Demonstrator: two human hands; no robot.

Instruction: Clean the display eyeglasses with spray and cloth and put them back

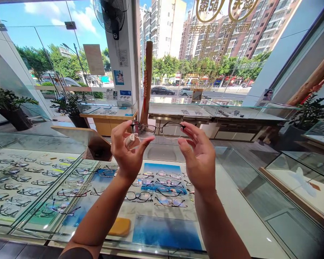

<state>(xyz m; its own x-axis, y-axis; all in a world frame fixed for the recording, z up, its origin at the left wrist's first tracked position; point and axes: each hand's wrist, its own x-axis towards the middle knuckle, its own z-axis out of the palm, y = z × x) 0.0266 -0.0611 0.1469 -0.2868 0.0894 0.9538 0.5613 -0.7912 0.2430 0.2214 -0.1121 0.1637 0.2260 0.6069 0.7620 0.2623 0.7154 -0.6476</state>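
A pair of eyeglasses with a dark upper rim is held up level in front of me, above the glass display case. My left hand grips its left end, and a crumpled pale cloth is tucked in the same fingers. At the other end, my right hand pinches the frame between thumb and fingers. Street and window show through both lenses. Below, rows of eyeglasses lie on blue and white sheets in the case.
A mirror on a wooden stand stands left on the glass counter. A yellow-orange case lies near the front. More display cases are at right and along the window. Potted plants and a wooden post stand beyond.
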